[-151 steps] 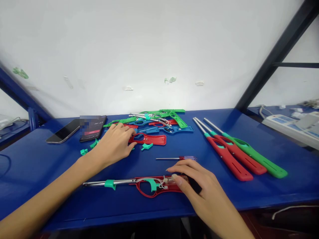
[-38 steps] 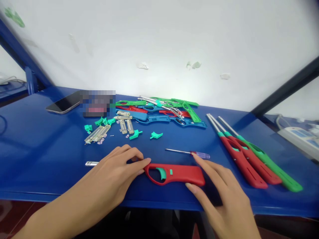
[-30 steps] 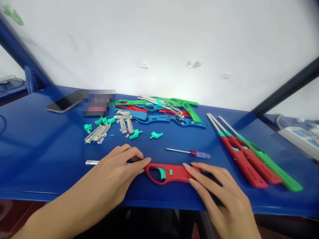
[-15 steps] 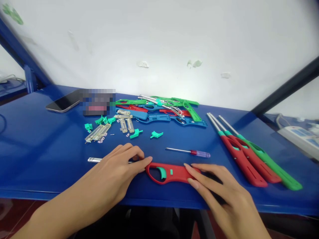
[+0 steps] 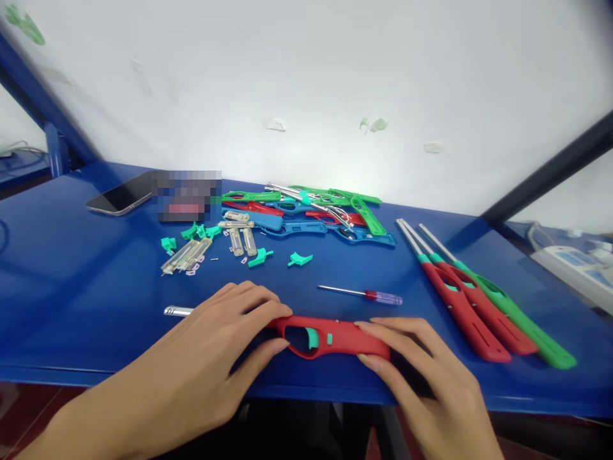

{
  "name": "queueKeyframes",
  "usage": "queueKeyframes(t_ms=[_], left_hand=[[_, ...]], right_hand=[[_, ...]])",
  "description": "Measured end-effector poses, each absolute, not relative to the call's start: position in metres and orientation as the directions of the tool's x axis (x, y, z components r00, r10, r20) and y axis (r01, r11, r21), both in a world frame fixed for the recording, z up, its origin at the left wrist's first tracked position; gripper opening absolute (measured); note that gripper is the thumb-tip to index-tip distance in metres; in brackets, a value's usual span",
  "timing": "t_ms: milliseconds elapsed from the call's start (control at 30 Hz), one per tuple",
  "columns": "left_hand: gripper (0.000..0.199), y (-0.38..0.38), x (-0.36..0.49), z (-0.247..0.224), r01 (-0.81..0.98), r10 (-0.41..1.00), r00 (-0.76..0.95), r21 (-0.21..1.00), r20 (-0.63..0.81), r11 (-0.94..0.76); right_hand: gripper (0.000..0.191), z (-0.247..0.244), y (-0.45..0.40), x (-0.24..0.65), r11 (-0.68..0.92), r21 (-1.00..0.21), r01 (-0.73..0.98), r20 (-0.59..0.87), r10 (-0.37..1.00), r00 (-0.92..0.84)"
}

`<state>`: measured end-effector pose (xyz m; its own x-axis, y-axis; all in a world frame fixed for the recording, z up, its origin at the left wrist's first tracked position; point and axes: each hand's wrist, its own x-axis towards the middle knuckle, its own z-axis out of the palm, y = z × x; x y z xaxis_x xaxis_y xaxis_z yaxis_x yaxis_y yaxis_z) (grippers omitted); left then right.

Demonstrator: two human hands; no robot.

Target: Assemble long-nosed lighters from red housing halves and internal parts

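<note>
A red gas lighter (image 5: pixel 342 337) with a turquoise trigger lies crosswise near the table's front edge, its metal tube pointing left. My left hand (image 5: pixel 230 342) grips it around the front of the trigger loop, thumb below and fingers above, and covers part of the tube. At the handle's right end, my right hand (image 5: pixel 426 364) pinches it between thumb and fingers. Just behind the lighter lies a screwdriver (image 5: pixel 378 297) with a clear purple and red handle. Two loose turquoise triggers (image 5: pixel 300 259) lie farther back.
Whole lighters (image 5: pixel 498 306), two red and one green, lie at the right. Behind are a pile of coloured shell halves (image 5: pixel 299 227) and metal tubes, and clear fuel tanks (image 5: pixel 189 254). A phone (image 5: pixel 122 191) lies back left; a white power strip (image 5: pixel 575 262) is far right.
My left hand has shifted its grip on the red lighter, the thumb dropping from the top edge to below the trigger loop. The lighter has tilted slightly; my right hand stays on its handle.
</note>
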<state>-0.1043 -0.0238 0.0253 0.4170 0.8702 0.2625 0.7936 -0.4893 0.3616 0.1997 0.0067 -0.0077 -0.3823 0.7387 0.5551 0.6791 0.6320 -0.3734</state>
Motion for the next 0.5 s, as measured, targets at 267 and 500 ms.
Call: queueKeyframes(t_ms=[267, 500], left_hand=[[0.027, -0.0252, -0.103, 0.0233, 0.777, 0.828, 0.419, 0.324, 0.373, -0.54], [0.036, -0.026, -0.0972, 0.0214, 0.752, 0.768, 0.466, 0.261, 0.439, -0.606]], right_hand=[[0.03, -0.0052, 0.0026, 0.1949, 0.636, -0.411, 0.653, 0.581, 0.735, -0.35], [0.019, -0.009, 0.0015, 0.1968, 0.659, -0.367, 0.657, 0.563, 0.719, -0.407]])
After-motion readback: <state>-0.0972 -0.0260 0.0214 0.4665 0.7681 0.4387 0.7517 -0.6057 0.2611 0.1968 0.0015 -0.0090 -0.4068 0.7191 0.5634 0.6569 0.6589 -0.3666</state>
